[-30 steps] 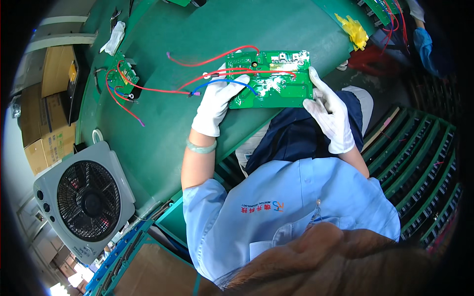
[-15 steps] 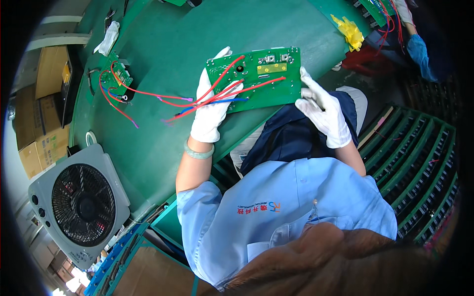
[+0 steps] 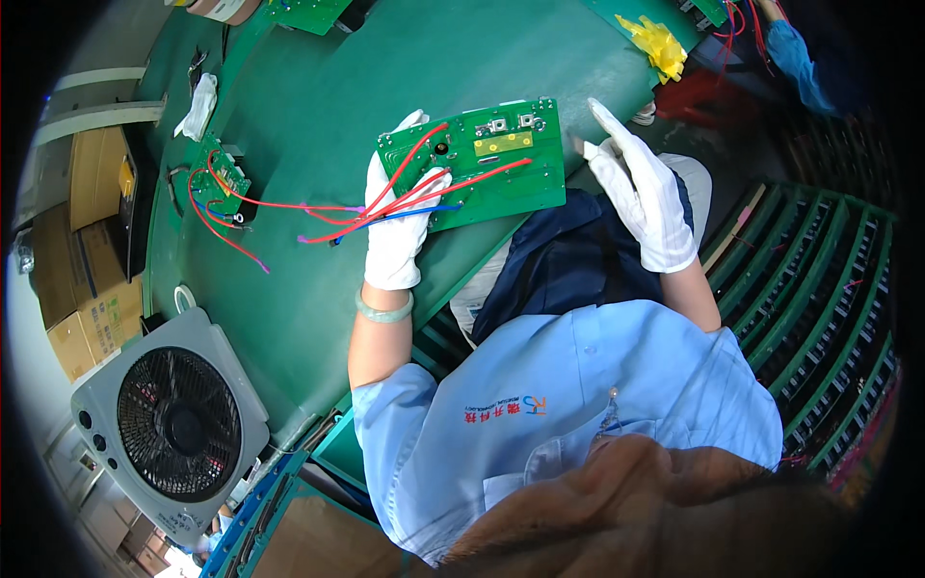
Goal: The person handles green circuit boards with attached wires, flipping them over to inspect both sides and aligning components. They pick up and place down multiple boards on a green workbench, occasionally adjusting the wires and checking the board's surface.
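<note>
A green circuit board (image 3: 525, 188) is in my gloved left hand (image 3: 393, 252), gripped at its left end above the front edge of the table. Its upper face carries solder points, a strip of yellow tape (image 3: 503, 144) and a round black part (image 3: 442, 149). Several red wires (image 3: 482, 176) and a blue wire (image 3: 438, 209) run from it leftward across my left glove, their free ends over the table. Off the board's right edge, my gloved right hand (image 3: 650, 207) is apart from it with fingers stretched out. A small, unclear speck shows by its fingertips.
Another wired circuit board (image 3: 224, 178) lies at the left of the green table (image 3: 299, 106), near a white glove (image 3: 198, 108). A grey box fan (image 3: 183, 424) stands at lower left. Yellow crumpled material (image 3: 657, 48) sits far right; green slotted racks (image 3: 809, 308) stand at right. Another person's sleeve (image 3: 800, 67) shows top right.
My right hand has come away from the board's right edge, its fingers straightening. The board stays in my left hand and sits a little further left in view; the whole view has shifted slightly.
</note>
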Demonstrator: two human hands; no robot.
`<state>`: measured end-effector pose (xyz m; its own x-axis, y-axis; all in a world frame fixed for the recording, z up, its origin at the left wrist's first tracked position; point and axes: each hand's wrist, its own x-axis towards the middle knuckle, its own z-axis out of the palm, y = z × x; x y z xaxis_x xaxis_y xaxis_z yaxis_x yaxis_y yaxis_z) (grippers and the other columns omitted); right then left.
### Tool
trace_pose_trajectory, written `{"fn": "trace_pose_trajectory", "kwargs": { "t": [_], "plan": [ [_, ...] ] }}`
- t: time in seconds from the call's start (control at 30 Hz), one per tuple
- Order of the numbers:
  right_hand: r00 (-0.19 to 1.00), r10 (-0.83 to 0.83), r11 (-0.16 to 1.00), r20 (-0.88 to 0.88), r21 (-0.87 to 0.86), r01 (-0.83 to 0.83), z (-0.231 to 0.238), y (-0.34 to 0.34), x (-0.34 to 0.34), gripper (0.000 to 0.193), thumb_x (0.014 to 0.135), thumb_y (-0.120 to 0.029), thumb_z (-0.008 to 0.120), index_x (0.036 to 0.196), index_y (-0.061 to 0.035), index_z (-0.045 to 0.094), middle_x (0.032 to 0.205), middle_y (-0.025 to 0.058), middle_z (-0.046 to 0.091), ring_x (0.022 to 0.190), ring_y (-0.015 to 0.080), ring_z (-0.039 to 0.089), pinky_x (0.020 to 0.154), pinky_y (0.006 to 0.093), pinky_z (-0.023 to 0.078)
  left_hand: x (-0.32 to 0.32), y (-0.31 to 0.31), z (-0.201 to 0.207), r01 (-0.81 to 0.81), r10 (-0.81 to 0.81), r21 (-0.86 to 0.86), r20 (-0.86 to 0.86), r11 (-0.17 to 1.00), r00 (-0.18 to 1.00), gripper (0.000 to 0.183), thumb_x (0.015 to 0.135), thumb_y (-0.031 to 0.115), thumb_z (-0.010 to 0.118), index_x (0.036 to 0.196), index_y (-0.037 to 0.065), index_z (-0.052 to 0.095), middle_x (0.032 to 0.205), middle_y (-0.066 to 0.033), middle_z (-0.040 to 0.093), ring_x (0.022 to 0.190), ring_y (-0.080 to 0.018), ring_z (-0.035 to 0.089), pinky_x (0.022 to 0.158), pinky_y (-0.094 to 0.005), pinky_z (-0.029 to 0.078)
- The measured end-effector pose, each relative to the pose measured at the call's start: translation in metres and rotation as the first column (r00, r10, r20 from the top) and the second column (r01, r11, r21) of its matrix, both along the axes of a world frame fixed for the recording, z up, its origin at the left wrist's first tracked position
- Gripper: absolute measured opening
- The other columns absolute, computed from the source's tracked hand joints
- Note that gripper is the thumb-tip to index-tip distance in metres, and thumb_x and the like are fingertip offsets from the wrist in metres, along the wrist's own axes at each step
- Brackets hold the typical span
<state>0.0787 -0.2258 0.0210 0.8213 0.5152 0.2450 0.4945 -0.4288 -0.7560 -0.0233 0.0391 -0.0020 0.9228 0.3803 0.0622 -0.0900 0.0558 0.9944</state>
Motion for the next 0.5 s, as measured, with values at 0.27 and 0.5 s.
{"fn": "trace_pose_trajectory", "kwargs": {
  "t": [0.27, 0.5],
  "plan": [
    [0.993, 0.071, 0.997, 0.096, -0.038, -0.068, 0.006, -0.003, -0.008, 0.041, 0.080, -0.014, 0.076, 0.118, -0.0047, 0.064, 0.091, 0.0132, 0.065, 0.078, 0.0265, 0.065, 0.069, 0.0322, 0.052, -0.001, -0.003, 0.008, -0.002, 0.003, 0.078, -0.010, 0.997, 1.000, 0.064, 0.078, 0.000, 0.075, 0.135, -0.002, 0.046, 0.137, -0.0148, 0.052, 0.117, -0.0203, 0.057, 0.097, -0.0317, 0.050],
    [0.974, 0.123, 0.992, 0.192, -0.040, -0.118, 0.003, -0.001, -0.007, 0.035, 0.076, -0.014, 0.078, 0.107, -0.0038, 0.067, 0.090, 0.0135, 0.068, 0.078, 0.0293, 0.066, 0.067, 0.0336, 0.053, -0.001, -0.002, 0.009, 0.000, 0.001, 0.173, -0.008, 0.985, 1.000, 0.063, 0.079, 0.003, 0.076, 0.135, -0.002, 0.046, 0.133, -0.0138, 0.055, 0.113, -0.0197, 0.059, 0.096, -0.0314, 0.051]
  ]
}}
